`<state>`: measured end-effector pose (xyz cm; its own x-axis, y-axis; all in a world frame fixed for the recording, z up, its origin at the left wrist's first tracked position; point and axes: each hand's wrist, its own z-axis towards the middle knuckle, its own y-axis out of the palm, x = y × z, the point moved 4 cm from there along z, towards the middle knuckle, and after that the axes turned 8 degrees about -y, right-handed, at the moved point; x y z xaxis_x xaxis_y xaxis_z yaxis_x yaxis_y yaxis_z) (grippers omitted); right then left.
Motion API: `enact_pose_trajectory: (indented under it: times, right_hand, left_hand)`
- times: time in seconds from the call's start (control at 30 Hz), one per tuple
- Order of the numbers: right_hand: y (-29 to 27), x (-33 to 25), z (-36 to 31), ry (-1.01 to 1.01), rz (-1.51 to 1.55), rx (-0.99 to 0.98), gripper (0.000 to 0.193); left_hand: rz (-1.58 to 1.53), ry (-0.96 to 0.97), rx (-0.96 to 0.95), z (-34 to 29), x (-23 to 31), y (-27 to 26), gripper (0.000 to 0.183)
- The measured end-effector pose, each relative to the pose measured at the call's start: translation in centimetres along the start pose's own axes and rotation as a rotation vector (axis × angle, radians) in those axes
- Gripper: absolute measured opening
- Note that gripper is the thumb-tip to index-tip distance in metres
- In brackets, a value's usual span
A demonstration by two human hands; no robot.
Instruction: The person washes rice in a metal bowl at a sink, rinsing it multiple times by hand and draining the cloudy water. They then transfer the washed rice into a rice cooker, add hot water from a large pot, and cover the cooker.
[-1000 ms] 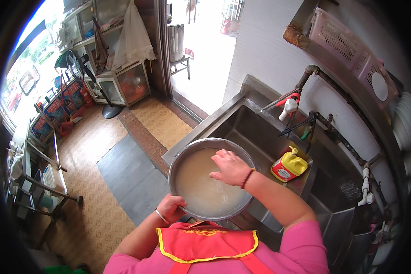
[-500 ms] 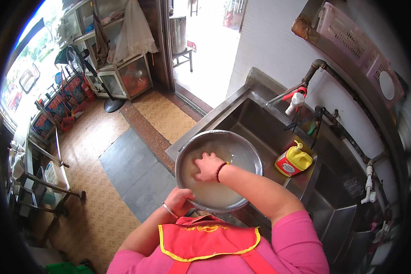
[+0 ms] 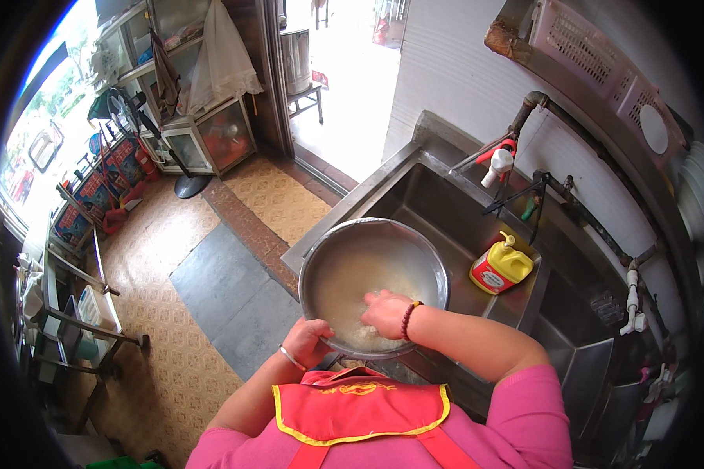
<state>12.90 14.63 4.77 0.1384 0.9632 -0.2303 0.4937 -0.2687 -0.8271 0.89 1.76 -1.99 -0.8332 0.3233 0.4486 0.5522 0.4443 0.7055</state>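
Note:
A wide round metal basin (image 3: 438,262) rests at the near left edge of the sink, with cloudy, pale liquid (image 3: 360,266) inside. My left hand (image 3: 309,341) is closed on the basin's near left rim, thumb on top. My right hand (image 3: 389,315), with a dark beaded bracelet on its wrist, reaches down into the liquid near the basin's near side. Its fingers are bent and slightly apart, their tips hidden under the surface. Whitish stuff, perhaps grains, shows beside these fingers; it is too blurred to name for sure.
Right of the basin, a yellow pump jug (image 3: 502,263) stands by the metal sink (image 3: 426,195). A white-ended tap (image 3: 498,166) and dark pipes run along the wall. A pink plastic basket (image 3: 579,51) sits on the upper shelf. At left is a wheeled rack (image 3: 94,320).
My right hand has moved from the basin's middle left toward its near right side, its fingers now more bent. My left hand keeps its hold on the rim.

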Motion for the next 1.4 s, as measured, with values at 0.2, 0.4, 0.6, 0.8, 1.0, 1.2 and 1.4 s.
enact_pose_trajectory:
  times: [0.2,0.4,0.6,0.8,1.0,1.2,1.4]
  right_hand:
    - [-0.2,3.6,-0.6,0.116,0.123,0.278,0.019]
    - [-3.2,5.4,-2.2,0.167,0.203,0.532,0.038]
    - [-1.8,5.1,-4.9,0.398,0.247,0.084,0.099]
    - [0.8,3.5,-2.4,0.398,0.391,0.107,0.084]
    - [1.4,2.2,1.7,0.341,0.544,0.237,0.053]
    - [-1.0,2.4,4.3,0.267,0.574,0.431,0.031]
    - [-4.0,0.0,3.9,0.094,0.275,0.489,0.049]
  left_hand:
    - [0.011,0.017,0.01,-0.5,0.3,0.6,0.037]
    - [0.003,0.011,0.0,-0.7,0.4,0.9,0.031]
    - [-0.02,0.034,-0.018,-0.6,0.3,0.8,0.033]
    - [-0.01,0.033,-0.022,-0.3,0.4,0.8,0.038]
    - [-0.005,0.038,-0.033,-0.4,0.4,0.6,0.038]
    - [0.003,0.042,0.027,-0.4,0.2,0.1,0.037]
    - [0.005,0.04,0.022,-0.2,0.0,-0.1,0.04]
